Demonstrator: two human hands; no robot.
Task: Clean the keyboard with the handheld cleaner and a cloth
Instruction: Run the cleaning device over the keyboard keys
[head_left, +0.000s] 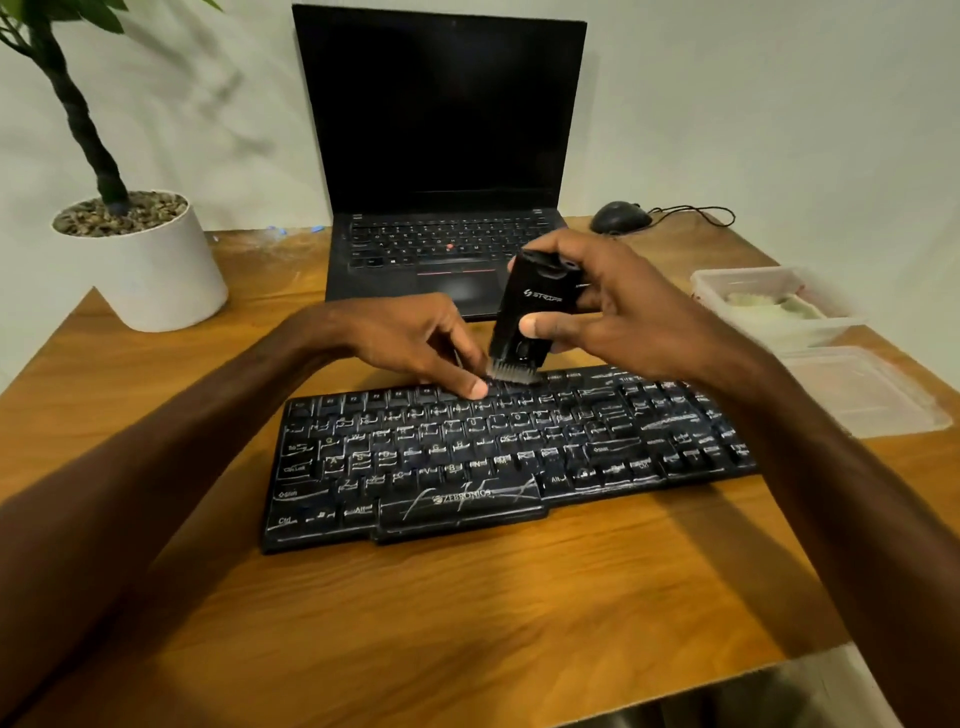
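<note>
- Our right hand (618, 312) is wrapped around the handheld cleaner (535, 312), thumb across its front face and fingers behind, so the body stands nearly upright, tipped a little away from us.
- Below that grip, the brush head (514, 372) touches the top row of the keyboard (498, 457); holding high on the body leaves the bristles free to work between the keys.
- Just left of the grip, our left hand (415, 343) comes down with its fingers bunched, thumb tip pressing a key right beside the bristles. It appears to be steadying the board or the brush end; whether it actually pinches anything, we cannot tell.
- The keyboard lies flat on the wooden desk (467, 623), directly under and nearer to us than the grip, streaked with pale marks over most keys, so by our reckoning the cleaning is at an early stage.
- Beyond the grip sits an open laptop (441, 130), dark screen, out of the brush's path.
- Right of the grip, a clear container (774, 306) holds something pale, possibly the cloth, though it is too blurred to say; its lid (862, 389) lies in front of it.
- Far left of the grip stands a potted plant (140, 260), well apart.
</note>
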